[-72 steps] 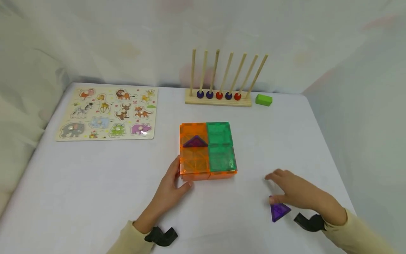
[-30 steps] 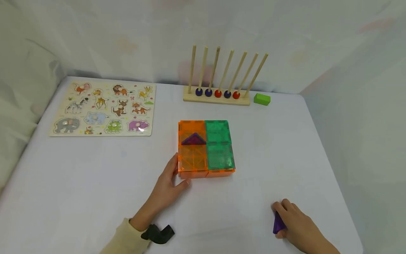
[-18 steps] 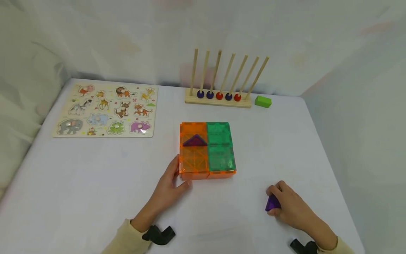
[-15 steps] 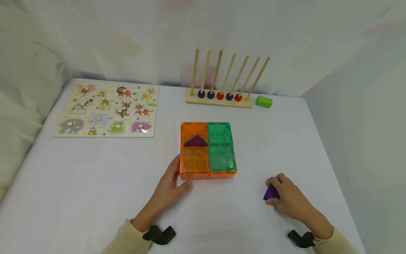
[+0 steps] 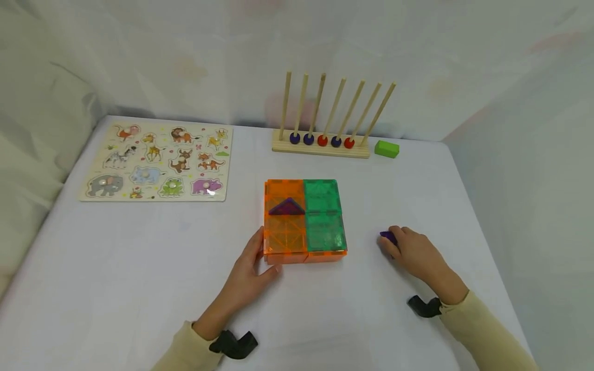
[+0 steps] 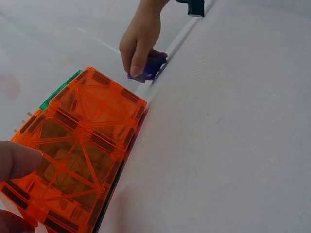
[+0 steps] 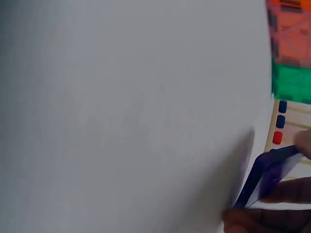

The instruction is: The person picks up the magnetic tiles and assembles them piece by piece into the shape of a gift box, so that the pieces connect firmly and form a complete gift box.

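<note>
A low block of orange and green magnetic tiles (image 5: 324, 232) stands mid-table, with a purple triangular tile (image 5: 287, 207) standing on its orange top. My left hand (image 5: 246, 281) holds the block's front left corner, fingers along the left side and thumb at the front face; in the left wrist view the thumb (image 6: 19, 160) lies before an orange tile. To the right of the block, my right hand (image 5: 417, 255) pinches another purple triangular tile (image 5: 389, 237), mostly hidden by the fingers. The right wrist view shows that tile (image 7: 265, 177) between thumb and fingers, raised off the table.
An animal peg puzzle (image 5: 158, 162) lies at the back left. Behind the block is a wooden peg rack (image 5: 320, 148) with upright sticks and red and dark blue beads. A green block (image 5: 387, 149) sits beside it. White cloth walls rise behind and at the right.
My right hand has picked the purple triangular tile up from the front right of the table and carried it forward, slightly leftward. My left hand has stayed at the block's corner.
</note>
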`<state>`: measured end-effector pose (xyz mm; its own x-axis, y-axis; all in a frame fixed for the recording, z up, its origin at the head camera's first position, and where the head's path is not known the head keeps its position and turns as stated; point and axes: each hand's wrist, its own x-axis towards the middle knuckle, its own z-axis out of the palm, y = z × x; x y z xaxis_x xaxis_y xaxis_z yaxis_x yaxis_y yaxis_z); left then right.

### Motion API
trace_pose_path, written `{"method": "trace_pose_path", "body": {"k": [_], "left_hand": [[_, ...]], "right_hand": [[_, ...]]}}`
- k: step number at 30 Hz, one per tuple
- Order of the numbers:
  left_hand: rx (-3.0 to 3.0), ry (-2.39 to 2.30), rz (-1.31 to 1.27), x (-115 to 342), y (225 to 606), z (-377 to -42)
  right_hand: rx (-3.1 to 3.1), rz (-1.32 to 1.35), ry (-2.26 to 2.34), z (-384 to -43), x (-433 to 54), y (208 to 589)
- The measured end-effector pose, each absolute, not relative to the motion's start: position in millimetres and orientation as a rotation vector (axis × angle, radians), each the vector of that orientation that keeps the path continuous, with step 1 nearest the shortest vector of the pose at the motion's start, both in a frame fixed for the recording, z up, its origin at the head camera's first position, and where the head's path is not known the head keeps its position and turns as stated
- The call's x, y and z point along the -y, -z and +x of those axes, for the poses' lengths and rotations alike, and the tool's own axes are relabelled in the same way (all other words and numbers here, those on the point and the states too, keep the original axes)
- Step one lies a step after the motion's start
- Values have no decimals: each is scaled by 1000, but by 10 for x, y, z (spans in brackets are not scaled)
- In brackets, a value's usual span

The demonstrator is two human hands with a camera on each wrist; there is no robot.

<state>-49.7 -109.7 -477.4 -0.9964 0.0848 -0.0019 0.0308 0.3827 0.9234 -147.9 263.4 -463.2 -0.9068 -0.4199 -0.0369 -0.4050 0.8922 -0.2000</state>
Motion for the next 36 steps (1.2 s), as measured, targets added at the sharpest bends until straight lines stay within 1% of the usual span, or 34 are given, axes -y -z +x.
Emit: {"method": "trace_pose_path", "body": {"k": [3, 9, 11, 14, 19, 22, 27, 36], "left_hand": [[-2576, -1712, 107, 1098, 4765, -493], [-2569, -1713, 96, 1092, 4754, -491], [-2569, -1707, 88, 1090, 4754, -488], [-2572, -1698, 85, 1091, 4761, -486], [-2578, -1723, 113, 1097, 4782, -490], [-2570, -1746, 129, 1094, 4802, -491], [-2565, -1755, 168, 1092, 4827, -500], [-2572, -1740, 142, 1107, 4780, -491]], "right_hand": [[-3030, -725, 324, -1516, -2653, 4612], [-3088, -639, 428, -1592, -2674, 4508], [-3136, -679, 435, -1605, -2631, 4418], [-3209, -824, 492, -1614, -2466, 4187], [-3132, -1179, 759, -1703, -2035, 3725], [-3002, -1333, 865, -1784, -1802, 3591], [-2855, -1426, 897, -1890, -1571, 3593], [-2820, -1414, 888, -1941, -1471, 3661]]}}
